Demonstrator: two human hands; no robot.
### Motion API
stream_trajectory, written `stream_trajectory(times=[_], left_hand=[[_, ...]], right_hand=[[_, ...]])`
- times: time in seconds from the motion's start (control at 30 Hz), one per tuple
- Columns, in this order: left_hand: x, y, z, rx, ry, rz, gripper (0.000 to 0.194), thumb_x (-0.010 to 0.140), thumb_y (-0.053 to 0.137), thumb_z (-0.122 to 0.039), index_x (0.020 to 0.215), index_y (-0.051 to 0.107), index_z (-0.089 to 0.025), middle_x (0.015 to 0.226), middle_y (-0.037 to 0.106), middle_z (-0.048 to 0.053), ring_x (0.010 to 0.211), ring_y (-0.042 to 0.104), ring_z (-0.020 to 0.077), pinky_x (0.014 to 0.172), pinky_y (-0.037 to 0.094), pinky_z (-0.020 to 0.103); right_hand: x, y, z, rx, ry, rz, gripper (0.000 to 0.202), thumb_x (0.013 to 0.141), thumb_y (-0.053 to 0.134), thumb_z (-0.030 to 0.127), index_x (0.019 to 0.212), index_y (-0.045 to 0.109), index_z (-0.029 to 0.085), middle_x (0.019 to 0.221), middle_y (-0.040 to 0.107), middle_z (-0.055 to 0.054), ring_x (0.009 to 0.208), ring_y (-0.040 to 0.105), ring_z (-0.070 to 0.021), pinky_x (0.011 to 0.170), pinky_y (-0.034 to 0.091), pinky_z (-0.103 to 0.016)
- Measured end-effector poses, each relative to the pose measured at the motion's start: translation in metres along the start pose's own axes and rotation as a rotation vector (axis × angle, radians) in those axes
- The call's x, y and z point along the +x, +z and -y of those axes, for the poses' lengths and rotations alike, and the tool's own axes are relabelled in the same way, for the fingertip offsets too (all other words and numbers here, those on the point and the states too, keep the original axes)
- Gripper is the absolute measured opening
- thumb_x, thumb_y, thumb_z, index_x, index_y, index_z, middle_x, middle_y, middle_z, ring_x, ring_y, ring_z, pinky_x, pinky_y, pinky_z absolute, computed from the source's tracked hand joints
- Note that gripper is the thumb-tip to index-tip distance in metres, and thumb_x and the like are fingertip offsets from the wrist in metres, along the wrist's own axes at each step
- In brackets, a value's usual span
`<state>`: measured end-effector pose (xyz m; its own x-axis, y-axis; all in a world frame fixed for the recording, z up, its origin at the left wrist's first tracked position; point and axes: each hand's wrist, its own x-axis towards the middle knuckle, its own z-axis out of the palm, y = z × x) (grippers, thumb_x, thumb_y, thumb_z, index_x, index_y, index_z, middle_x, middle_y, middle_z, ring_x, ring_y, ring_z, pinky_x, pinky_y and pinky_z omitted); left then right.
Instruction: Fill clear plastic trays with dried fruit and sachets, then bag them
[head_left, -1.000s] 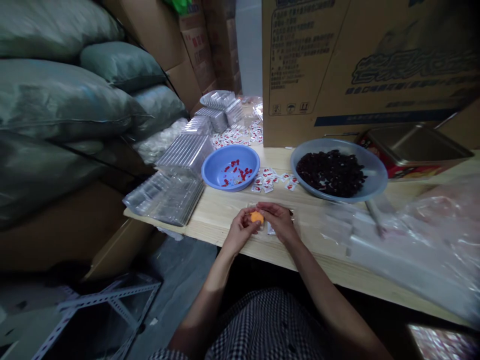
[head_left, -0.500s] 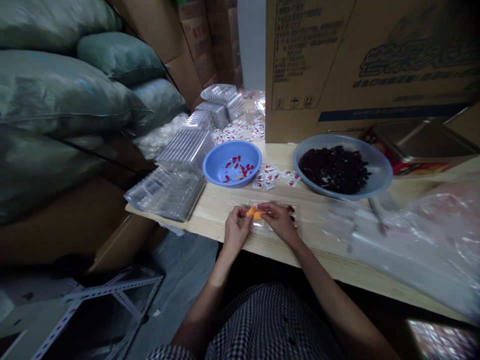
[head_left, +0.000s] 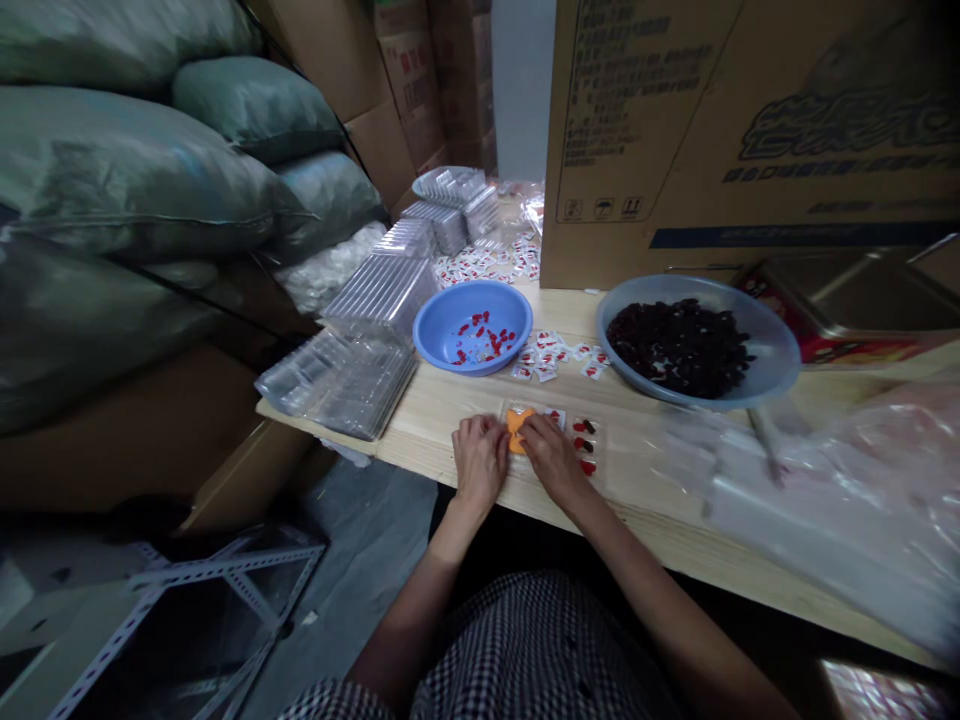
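A soft-looking orange piece lies in the left part of a clear plastic tray near the table's front edge. From the left, my left hand has its bent fingers closed at the piece's edge. My right hand pinches it from the other side, fingertips pointing down. Several small red and dark pieces sit in the tray's right compartments, beside my right hand. A small white printed packet shows partly behind my right fingers. My hands hide the tray's middle.
Beyond the tray stand a blue basin with red pieces and a translucent bowl of dark pieces. Printed packets lie between them. Stacked clear trays are at left, plastic bags at right, and a large carton behind.
The orange piece has gone down from between my fingers into the tray and lies flatter. My right hand has shifted slightly, uncovering more red and dark pieces. The view has shifted a little.
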<state>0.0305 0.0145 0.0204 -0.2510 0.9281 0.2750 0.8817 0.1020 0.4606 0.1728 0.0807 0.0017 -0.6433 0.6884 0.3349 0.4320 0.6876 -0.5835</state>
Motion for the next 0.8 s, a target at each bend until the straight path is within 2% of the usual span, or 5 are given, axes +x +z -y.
stream_trajectory(times=[0.2,0.4,0.53,0.67,0.8], left_hand=[[0.003,0.006,-0.001,-0.11,0.129,0.023,0.033,0.094,0.054,-0.021,0.126,0.061,-0.022,0.132,0.058,0.011,0.123,0.046,0.0268,0.101,0.039,0.045],[0.009,0.004,0.004,-0.093,0.019,-0.004,0.023,0.093,0.056,-0.024,0.111,0.069,-0.022,0.124,0.061,0.012,0.12,0.047,0.03,0.099,0.04,0.05],[0.005,-0.008,-0.023,-0.294,0.134,-0.078,0.036,0.099,0.04,-0.023,0.129,0.061,-0.022,0.136,0.059,0.012,0.136,0.042,0.0266,0.112,0.034,0.05],[0.0,-0.003,-0.06,-0.334,0.468,0.149,0.057,0.098,0.045,-0.033,0.153,0.034,-0.026,0.156,0.041,0.01,0.15,0.026,0.0265,0.121,0.02,0.054],[0.008,-0.003,-0.035,-0.068,0.313,0.115,0.05,0.093,0.054,-0.029,0.143,0.048,-0.027,0.153,0.045,0.013,0.15,0.021,0.0363,0.116,0.005,0.07]], right_hand=[[0.006,-0.006,-0.003,-0.09,0.034,-0.078,0.031,0.091,0.053,0.013,0.119,0.063,0.02,0.118,0.062,-0.013,0.111,0.052,-0.0299,0.095,0.046,-0.047],[0.012,-0.017,-0.004,-0.052,0.043,0.018,0.015,0.09,0.058,0.016,0.096,0.071,0.022,0.096,0.071,-0.009,0.1,0.056,-0.0294,0.094,0.04,-0.05],[0.009,-0.039,0.002,0.412,0.298,-0.226,0.025,0.094,0.056,0.039,0.105,0.072,0.023,0.114,0.071,-0.01,0.11,0.06,-0.0281,0.102,0.041,-0.049],[-0.002,-0.068,0.018,1.135,0.65,-0.193,0.053,0.094,0.041,0.067,0.115,0.069,0.028,0.123,0.07,-0.008,0.115,0.064,-0.0269,0.097,0.051,-0.047],[-0.024,-0.094,0.018,1.272,0.673,-0.157,0.049,0.091,0.048,0.066,0.119,0.068,0.031,0.135,0.063,-0.007,0.123,0.06,-0.0268,0.101,0.051,-0.046]])
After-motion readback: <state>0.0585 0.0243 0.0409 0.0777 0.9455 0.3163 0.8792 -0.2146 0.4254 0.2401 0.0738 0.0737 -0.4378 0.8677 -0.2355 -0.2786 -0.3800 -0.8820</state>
